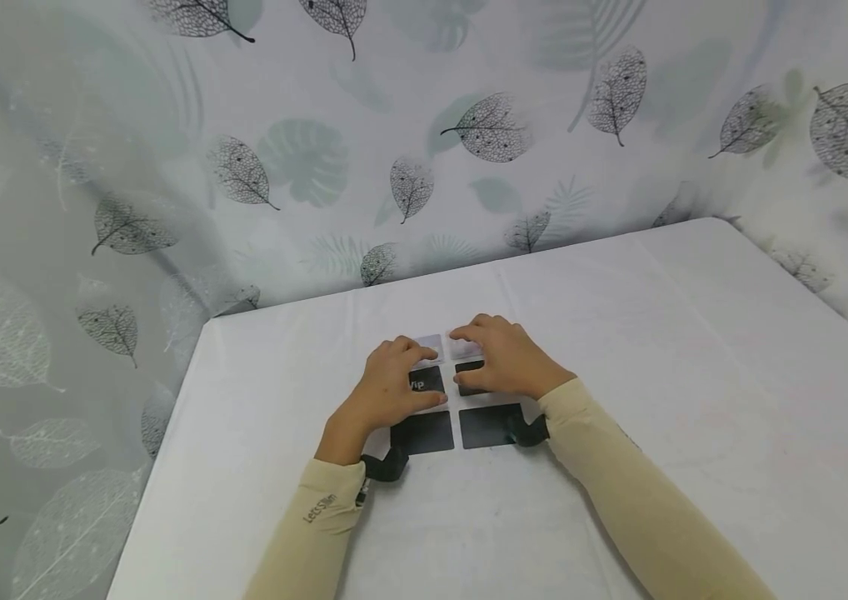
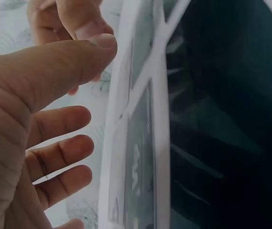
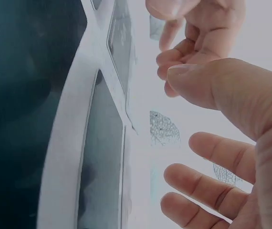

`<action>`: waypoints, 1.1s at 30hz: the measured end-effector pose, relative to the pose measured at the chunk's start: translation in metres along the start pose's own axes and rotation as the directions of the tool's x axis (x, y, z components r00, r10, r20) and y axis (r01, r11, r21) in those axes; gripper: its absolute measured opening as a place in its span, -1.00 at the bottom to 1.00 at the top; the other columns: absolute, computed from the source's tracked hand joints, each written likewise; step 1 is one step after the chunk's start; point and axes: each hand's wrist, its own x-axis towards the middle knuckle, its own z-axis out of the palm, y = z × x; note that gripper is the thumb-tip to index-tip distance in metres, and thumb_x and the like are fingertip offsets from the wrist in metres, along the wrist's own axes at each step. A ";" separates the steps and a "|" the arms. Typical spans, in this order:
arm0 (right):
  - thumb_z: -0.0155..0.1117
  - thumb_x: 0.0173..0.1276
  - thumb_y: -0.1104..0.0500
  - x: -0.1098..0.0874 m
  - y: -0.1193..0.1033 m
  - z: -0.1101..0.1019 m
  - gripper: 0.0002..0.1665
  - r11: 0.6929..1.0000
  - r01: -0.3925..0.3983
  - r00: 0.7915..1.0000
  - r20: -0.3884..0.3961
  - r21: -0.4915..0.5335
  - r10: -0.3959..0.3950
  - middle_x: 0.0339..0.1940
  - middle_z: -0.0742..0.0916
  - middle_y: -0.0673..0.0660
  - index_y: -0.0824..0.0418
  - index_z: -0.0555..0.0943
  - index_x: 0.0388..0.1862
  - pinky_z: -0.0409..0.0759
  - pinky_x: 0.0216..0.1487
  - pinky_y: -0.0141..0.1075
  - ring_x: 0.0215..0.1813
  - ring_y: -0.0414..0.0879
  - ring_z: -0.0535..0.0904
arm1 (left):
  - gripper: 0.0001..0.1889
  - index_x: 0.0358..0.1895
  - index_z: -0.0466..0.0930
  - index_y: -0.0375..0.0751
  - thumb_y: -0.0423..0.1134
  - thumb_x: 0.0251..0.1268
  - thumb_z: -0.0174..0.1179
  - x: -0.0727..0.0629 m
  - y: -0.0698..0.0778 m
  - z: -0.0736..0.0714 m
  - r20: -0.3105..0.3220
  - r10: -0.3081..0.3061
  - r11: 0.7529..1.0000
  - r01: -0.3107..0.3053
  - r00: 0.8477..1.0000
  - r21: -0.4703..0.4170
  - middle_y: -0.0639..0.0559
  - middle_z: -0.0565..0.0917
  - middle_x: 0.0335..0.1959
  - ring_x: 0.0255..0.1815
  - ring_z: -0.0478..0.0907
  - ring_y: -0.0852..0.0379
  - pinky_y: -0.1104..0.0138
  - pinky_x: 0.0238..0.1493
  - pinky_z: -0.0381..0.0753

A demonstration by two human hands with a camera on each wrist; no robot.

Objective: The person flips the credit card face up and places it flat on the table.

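Both hands hover over flat cards laid in two columns of three. My left hand is above the left column, fingers loosely bent, thumb apart from them. Under it are a dark card with "Vip" lettering, partly covered, and a pale card beyond. My right hand arches likewise over the right column, partly hiding a dark card and a pale card. Nearest the body lie a left black card and a right black card. In the wrist views, nothing is between the fingers of either hand.
A white cloth covers the table, with its back edge against a leaf-patterned curtain. More patterned fabric hangs along the left side. Black wrist mounts jut out over the table near the closest cards.
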 end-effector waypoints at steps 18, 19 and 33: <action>0.56 0.20 -0.09 0.000 0.010 -0.016 -0.25 0.999 -0.029 1.000 -0.004 -0.032 0.029 0.16 0.67 0.17 0.15 0.64 0.33 0.47 0.16 0.29 0.15 0.13 0.58 | -0.32 0.33 0.62 -0.07 0.23 0.24 0.42 0.021 0.025 0.019 0.045 -0.001 0.984 -0.007 0.999 0.180 -0.03 0.59 0.09 0.14 0.47 -0.06 -0.04 0.40 0.33; 0.56 0.20 -0.10 -0.001 0.011 -0.016 -0.26 0.999 -0.036 0.999 0.002 -0.032 0.036 0.14 0.67 0.17 0.16 0.64 0.33 0.47 0.16 0.30 0.14 0.13 0.58 | -0.33 0.32 0.63 -0.06 0.24 0.24 0.42 0.020 0.026 0.021 0.049 -0.002 0.983 -0.007 0.999 0.182 -0.02 0.58 0.08 0.13 0.47 -0.05 -0.04 0.42 0.32; 0.60 0.15 -0.14 -0.010 0.016 -0.019 -0.37 0.991 -0.123 0.986 0.105 -0.053 0.128 -0.02 0.68 0.14 0.15 0.71 0.14 0.52 0.09 0.21 0.02 0.07 0.61 | -0.39 0.24 0.65 -0.01 0.23 0.21 0.46 0.020 0.030 0.032 0.066 -0.032 0.988 0.022 0.997 0.156 0.03 0.56 0.14 0.21 0.45 -0.03 -0.08 0.46 0.28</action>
